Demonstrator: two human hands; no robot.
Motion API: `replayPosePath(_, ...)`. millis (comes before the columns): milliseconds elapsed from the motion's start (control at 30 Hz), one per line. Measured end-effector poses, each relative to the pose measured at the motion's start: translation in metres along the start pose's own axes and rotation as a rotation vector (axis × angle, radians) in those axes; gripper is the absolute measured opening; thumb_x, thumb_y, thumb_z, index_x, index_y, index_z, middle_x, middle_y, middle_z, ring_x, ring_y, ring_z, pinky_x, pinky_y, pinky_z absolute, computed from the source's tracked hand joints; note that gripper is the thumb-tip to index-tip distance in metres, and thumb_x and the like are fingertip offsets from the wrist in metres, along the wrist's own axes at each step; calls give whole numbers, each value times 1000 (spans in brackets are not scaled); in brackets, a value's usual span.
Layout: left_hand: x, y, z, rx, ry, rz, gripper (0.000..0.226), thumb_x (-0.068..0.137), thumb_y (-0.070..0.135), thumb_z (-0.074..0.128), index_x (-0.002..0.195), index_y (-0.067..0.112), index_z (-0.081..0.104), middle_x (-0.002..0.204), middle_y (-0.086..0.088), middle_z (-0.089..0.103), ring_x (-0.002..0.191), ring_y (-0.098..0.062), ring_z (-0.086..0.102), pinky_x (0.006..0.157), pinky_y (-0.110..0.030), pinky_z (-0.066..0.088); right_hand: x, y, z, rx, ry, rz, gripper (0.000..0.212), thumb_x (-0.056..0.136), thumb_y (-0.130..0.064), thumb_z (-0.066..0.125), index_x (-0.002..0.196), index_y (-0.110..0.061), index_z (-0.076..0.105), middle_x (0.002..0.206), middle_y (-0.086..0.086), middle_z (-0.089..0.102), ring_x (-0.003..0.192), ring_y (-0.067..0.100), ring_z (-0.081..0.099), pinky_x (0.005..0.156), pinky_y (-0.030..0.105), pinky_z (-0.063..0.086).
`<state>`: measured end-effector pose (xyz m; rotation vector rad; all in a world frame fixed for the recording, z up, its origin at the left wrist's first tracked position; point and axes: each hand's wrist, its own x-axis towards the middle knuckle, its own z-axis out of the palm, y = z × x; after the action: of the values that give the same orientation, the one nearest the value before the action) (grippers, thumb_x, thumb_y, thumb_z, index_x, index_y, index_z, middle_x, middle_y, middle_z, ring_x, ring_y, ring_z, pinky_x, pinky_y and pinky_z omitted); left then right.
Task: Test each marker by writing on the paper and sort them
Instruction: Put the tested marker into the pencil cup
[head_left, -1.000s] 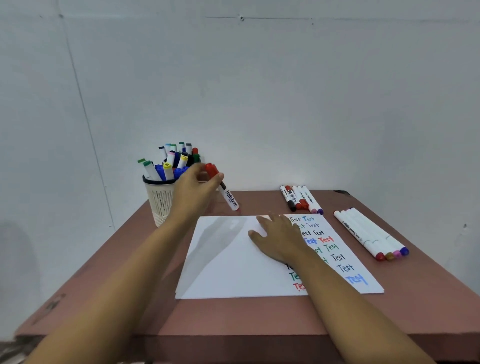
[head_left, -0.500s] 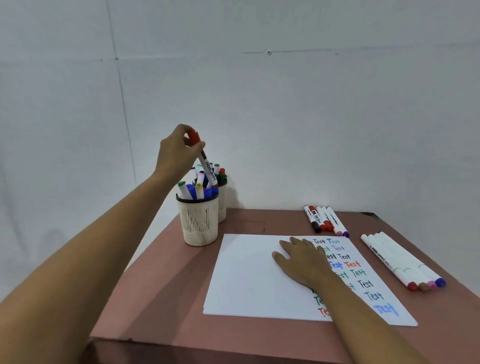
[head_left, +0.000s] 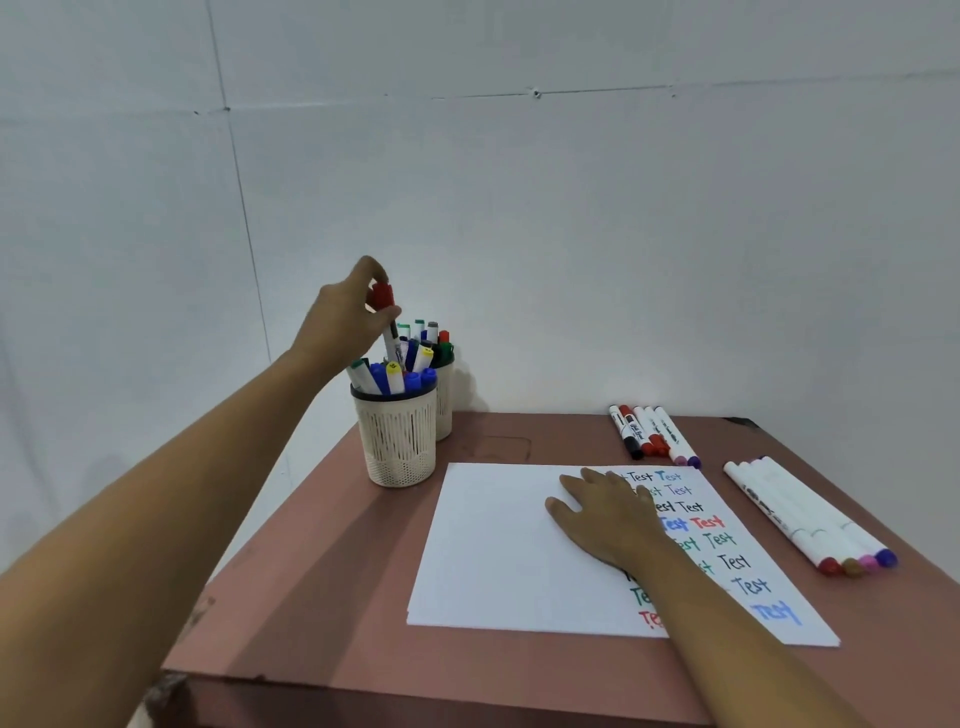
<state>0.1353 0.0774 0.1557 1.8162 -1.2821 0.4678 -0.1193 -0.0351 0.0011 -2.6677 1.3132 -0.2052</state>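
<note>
The left hand (head_left: 345, 317) pinches a red-capped marker (head_left: 388, 326) at its cap, upright above the front cup (head_left: 399, 436) of markers, left of centre. The right hand (head_left: 605, 514) lies flat, fingers relaxed, on the paper (head_left: 498, 551). Two rows of sorted markers (head_left: 652, 434) lie at the right

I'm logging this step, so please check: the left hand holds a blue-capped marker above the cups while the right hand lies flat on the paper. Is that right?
Not quite. The marker that the left hand holds above the cups has a red cap, not a blue one, as the head view shows. The right hand does lie flat on the paper.
</note>
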Motion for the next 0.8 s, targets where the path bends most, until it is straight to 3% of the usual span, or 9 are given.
replayPosePath(167,-16,-10,17,125,-202,-37,26,99,31,41,106,12,58,104,-9,66,81,-20,59,64,-25,47,-1,0,-1,8,-6,-2,56,99,-54,26,150,-29,27,160,-2,17,147,22,10,118,49,6)
replayPosePath(267,-24,-17,20,135,-267,-126,51,101,41,26,98,13,68,103,-10,68,90,-24,60,84,-38,50,-1,0,-2,5,-5,-1,56,99,-54,26,150,-29,27,160,-2,17,147,22,11,118,49,6)
replayPosePath(367,-25,-14,16,102,-276,-142,62,101,44,18,97,13,71,110,-8,65,103,-27,58,94,-41,45,-1,-1,-1,10,-1,-2,56,99,-54,27,150,-29,27,160,-2,17,147,22,11,117,49,6)
replayPosePath(500,-22,-1,12,79,-197,-72,55,102,42,23,106,13,70,123,-10,62,110,-28,56,99,-44,42,-2,-1,-2,19,3,-2,56,99,-53,27,149,-29,28,160,-2,18,147,21,12,117,49,6)
replayPosePath(600,-22,17,19,96,-10,132,47,100,36,33,98,9,71,106,-11,67,98,-28,59,89,-43,45,-3,0,-2,28,-2,-1,55,99,-52,27,149,-29,28,160,-1,18,147,21,12,117,48,6)
replayPosePath(667,-33,36,29,74,67,268,55,92,40,29,89,5,71,91,-11,67,87,-30,59,79,-40,46,-1,1,-3,47,-3,4,54,100,-51,27,149,-28,31,159,-2,20,147,21,14,117,48,6)
replayPosePath(733,-50,54,47,2,-5,327,56,88,42,29,91,4,70,91,-11,66,87,-29,58,79,-38,45,2,1,-3,91,16,17,51,100,-48,27,146,-28,38,157,-2,27,144,21,21,117,48,9)
replayPosePath(800,-70,60,77,-5,-221,274,46,93,39,35,110,10,65,111,-10,62,102,-24,56,88,-36,44,6,2,-3,149,46,37,46,100,-43,29,140,-28,47,151,-3,38,140,20,30,116,46,15)
